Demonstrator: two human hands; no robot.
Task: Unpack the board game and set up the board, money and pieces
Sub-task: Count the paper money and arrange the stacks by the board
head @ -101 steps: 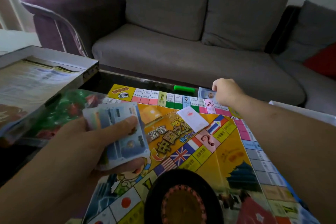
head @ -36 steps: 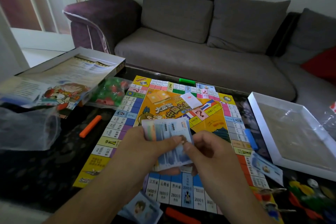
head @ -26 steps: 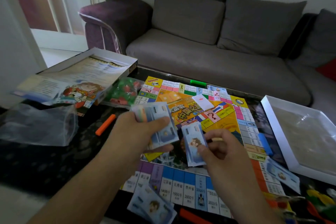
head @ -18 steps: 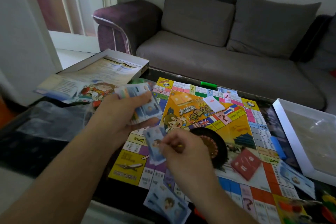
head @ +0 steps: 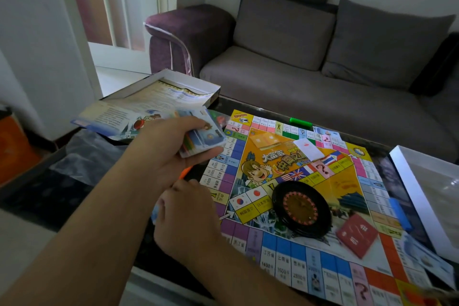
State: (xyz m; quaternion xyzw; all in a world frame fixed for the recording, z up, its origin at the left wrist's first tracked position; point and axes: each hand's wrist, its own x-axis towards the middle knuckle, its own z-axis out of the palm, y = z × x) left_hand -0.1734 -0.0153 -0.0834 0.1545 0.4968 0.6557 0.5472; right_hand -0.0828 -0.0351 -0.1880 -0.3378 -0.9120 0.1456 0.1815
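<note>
The colourful game board (head: 332, 181) lies flat on the dark table. My left hand (head: 169, 146) hovers over its left edge, gripping a thick stack of play money (head: 203, 135). My right hand (head: 188, 213) is low at the board's near-left side, fingers closed on a single pale-blue banknote (head: 154, 215) that is mostly hidden under the hand. A black roulette wheel (head: 301, 208) sits on the board, with a red card deck (head: 357, 233) to its right and a white card (head: 309, 148) further back. More banknotes lie at the far edge (head: 325, 131) and the right edge (head: 424, 259).
An open box half with a printed rule sheet (head: 171, 93) sits at the back left. A white box tray (head: 412, 191) stands at the right. A green marker (head: 300, 122), orange marker (head: 185, 172), blue piece (head: 400, 213) and clear plastic bag (head: 82, 156) lie around. A grey sofa (head: 310, 87) is behind.
My right hand pulled one banknote off the stack and carried it down to the board's near-left side. The left hand lifted the stack up and leftward. The camera turned left.
</note>
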